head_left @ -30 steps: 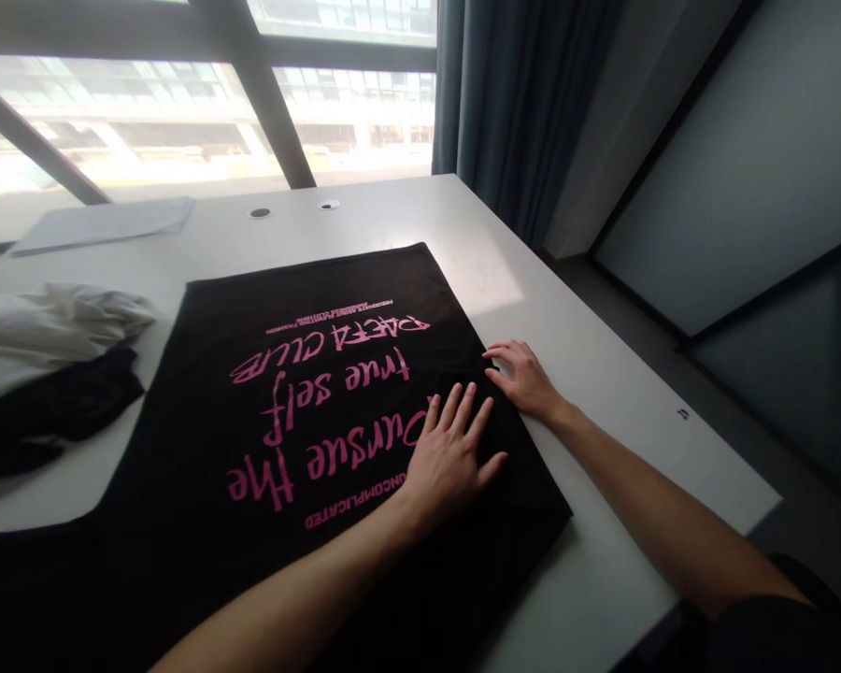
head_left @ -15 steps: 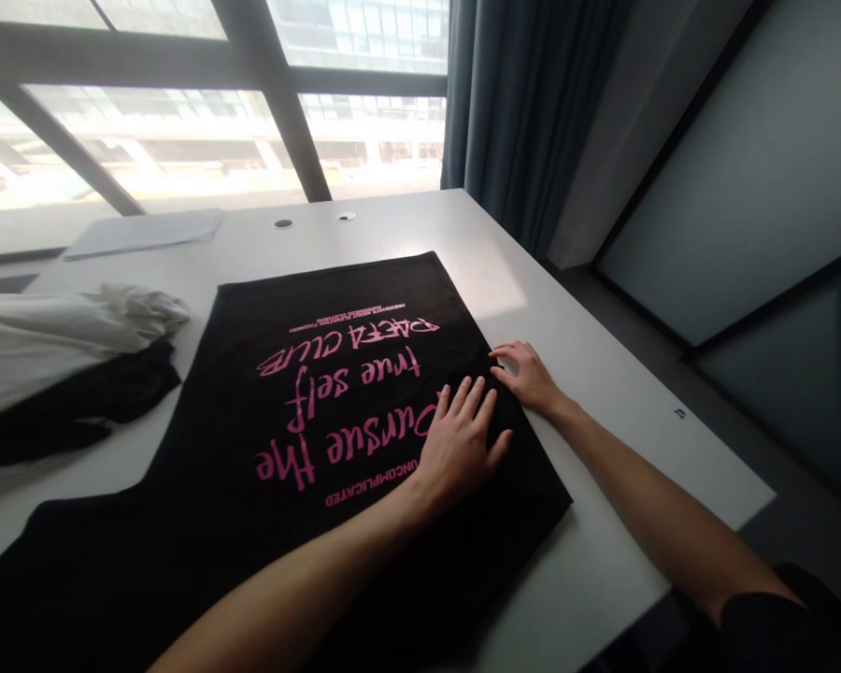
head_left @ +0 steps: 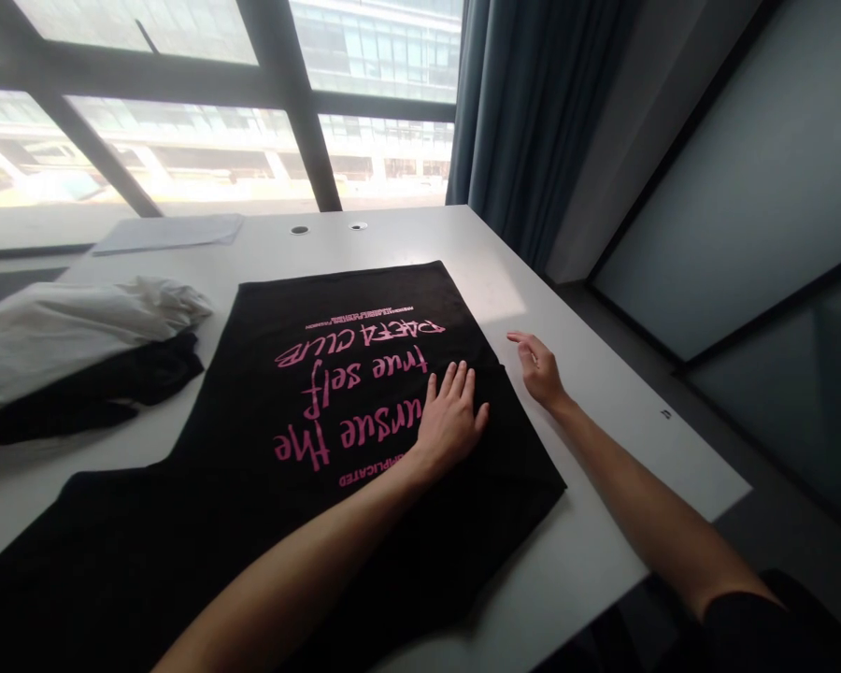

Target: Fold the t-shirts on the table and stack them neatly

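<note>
**HEAD VIEW: GARMENT PRESSED FLAT ON BENCH, BOTH HANDS AT ITS RIGHT-HAND EDGE**

**Location of the work.** A black T-shirt [head_left: 308, 439] with pink lettering lies spread across the white bench [head_left: 603, 439]. It fills the centre and lower left of the frame. The lettering reads upside down from this viewpoint.

**Left hand.** The left hand [head_left: 452, 421] lies palm down on the cloth, right of frame centre, covering part of the print. Its grip is apart: the fingers [head_left: 455, 383] are extended, close together and flat, clamped on nothing.

**Right hand.** The right hand [head_left: 541, 369] sits over bare bench just beside the shirt's edge, clear of the cloth. Its grip is also apart, fingers loosely curved and holding nothing. Whether it touches the bench surface cannot be determined.

**Step in hand (judgement).** Flattening: the left palm pins the cloth while the right hand stands off at the edge.

**Requirement for a further move (judgement).** To shift or turn over this side, a hand must pinch the edge between thumb and fingers while the cloth elsewhere stays flat and unwrinkled.

**Surroundings.** A crumpled white garment [head_left: 63, 327] lies on a dark garment [head_left: 112, 383] at the left of the frame. A flat grey sheet [head_left: 168, 232] lies at the upper left.
</note>
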Demonstrator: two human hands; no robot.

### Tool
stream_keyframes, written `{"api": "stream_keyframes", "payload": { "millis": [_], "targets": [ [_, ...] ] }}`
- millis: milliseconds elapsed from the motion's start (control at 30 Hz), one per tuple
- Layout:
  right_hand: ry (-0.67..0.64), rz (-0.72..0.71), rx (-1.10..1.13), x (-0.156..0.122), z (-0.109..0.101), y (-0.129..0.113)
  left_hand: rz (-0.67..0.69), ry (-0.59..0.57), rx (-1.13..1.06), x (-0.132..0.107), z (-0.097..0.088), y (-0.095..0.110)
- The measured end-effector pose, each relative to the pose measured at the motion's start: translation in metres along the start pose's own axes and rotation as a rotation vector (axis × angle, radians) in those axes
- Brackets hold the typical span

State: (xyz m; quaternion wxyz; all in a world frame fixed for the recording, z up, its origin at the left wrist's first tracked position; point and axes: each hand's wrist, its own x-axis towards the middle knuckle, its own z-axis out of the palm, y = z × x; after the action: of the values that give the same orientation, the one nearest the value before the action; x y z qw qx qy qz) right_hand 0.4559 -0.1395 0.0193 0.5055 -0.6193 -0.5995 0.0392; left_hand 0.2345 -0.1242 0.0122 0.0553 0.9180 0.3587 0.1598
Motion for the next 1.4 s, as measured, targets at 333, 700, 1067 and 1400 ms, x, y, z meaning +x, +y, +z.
{"api": "stream_keyframes", "payload": {
  "millis": [333,700,1067,1400],
  "targets": [
    [-0.655,-0.05,-0.48,-0.019,0.018,0.003,-0.008,-0.065,0.077,-0.002,0.012,-0.005],
    [-0.625,-0.075,-0.427,-0.013,0.009,-0.001,0.001,-0.046,0.055,-0.003,0.012,-0.005],
    [-0.605,-0.072,-0.415,-0.014,0.012,0.004,0.393,0.054,-0.292,-0.001,-0.031,0.02],
    [-0.662,-0.007,-0.437,-0.013,0.012,-0.002,0.851,-0.374,-0.443,-0.042,-0.014,0.044]
  ]
}}
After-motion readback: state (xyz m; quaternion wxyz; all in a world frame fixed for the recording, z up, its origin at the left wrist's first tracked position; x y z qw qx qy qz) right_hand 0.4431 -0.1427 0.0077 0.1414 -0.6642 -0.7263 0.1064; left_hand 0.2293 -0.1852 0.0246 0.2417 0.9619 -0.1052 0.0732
